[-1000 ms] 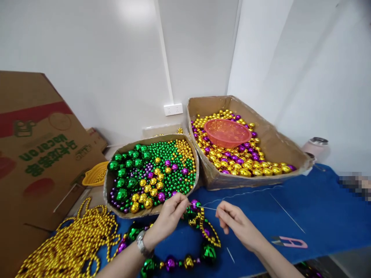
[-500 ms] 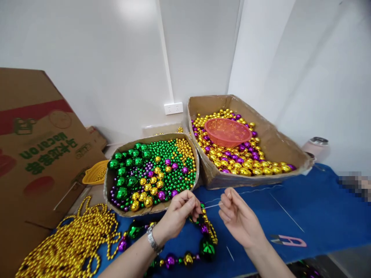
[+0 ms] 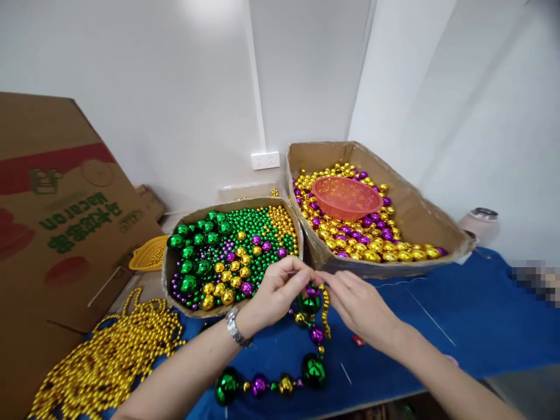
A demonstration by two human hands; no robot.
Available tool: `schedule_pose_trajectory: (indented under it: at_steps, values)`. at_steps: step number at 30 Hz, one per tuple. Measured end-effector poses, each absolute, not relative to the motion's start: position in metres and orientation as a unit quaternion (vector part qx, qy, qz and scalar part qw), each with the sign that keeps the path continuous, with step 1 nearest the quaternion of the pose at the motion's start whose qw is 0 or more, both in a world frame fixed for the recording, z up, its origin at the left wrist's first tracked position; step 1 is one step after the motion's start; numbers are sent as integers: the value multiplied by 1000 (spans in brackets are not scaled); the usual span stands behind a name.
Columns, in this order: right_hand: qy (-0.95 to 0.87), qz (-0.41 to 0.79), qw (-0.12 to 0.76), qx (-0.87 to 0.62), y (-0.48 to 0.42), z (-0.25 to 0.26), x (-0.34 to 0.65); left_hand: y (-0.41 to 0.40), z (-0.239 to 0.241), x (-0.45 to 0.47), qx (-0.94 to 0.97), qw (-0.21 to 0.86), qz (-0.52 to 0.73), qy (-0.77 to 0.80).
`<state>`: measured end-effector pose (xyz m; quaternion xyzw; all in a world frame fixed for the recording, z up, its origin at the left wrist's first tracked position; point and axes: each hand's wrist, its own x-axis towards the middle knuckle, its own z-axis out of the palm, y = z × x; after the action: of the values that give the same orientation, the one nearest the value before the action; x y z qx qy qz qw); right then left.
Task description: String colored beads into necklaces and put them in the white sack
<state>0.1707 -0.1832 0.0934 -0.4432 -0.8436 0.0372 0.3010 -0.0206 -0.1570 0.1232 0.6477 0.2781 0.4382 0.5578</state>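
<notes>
Centrally, the left hand [image 3: 275, 294] and right hand [image 3: 361, 303] meet fingertip to fingertip, pinched on the top of a bead strand [image 3: 312, 335] trailing toward lower centre over the blue tabletop [image 3: 437, 344]. Behind stand a green-bead box [image 3: 168, 274] and a gold-bead box [image 3: 420, 216], then white walls with a socket [image 3: 265, 160].

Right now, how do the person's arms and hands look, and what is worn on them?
The left hand and right hand are bare, without gloves or visible rings. No sleeves show on either forearm. The left wrist wears a silver metal-link watch; the right wrist wears nothing.
</notes>
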Motion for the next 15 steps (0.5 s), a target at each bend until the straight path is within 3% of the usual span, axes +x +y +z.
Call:
schedule_pose_trajectory:
  at_steps: [3, 8, 11, 15]
  values:
    - [-873, -137, 248, -398, -174, 129, 175, -149, 156, -14, 647, 557, 461, 241]
    - [-874, -290, 235, -311, -167, 215, 182, -146, 229, -12, 665, 545, 472, 194]
    - [-865, -329, 243, -292, -168, 265, 176, -153, 279, -13, 696, 490, 482, 208]
    - [-828, -320, 250, -387, -164, 322, 171, -163, 344, -13, 725, 410, 516, 202]
